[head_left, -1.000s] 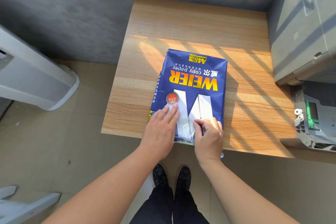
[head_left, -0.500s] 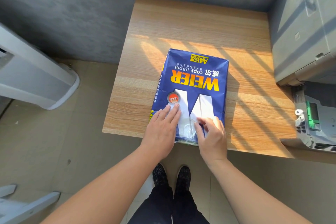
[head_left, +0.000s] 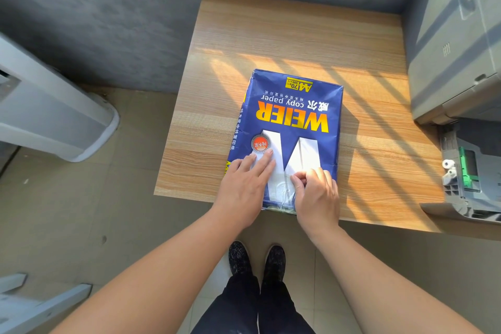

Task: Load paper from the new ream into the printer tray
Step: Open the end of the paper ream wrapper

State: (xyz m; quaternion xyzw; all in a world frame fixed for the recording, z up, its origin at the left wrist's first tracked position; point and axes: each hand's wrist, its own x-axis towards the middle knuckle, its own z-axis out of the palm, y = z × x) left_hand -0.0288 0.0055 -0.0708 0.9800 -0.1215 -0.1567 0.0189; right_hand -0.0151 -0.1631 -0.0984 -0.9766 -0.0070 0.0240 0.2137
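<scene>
- Head view: the blue ream of copy paper (head_left: 290, 130) lay flat on the wooden counter (head_left: 271, 35), its near end at the counter's front edge and its wrapper apparently not yet opened.
- The left hand (head_left: 245, 184) rested palm-down on the near left part of the ream, its fingers (head_left: 264, 164) spread flat across the white printed panel just below the round red seal (head_left: 260, 143).
- The right hand (head_left: 315, 192) sat on the near right part, thumb and forefinger pressed together in a pinch at the wrapper; whether they actually held a flap or seam could not be told.
- The printer (head_left: 458, 43) stood at the counter's right, with its open paper tray (head_left: 471, 173) showing a green guide, well apart from the ream.
- Judged step: opening the wrapper. To do it well, the flat hand should pin the pack while the pinch lifts the seam gently, peeling only the wrapper so the top sheets are not creased or torn.
- Against the frame half a second before, the right fingers had curled tighter into the pinch, the left hand had stayed flat in place, and the ream had not shifted.
</scene>
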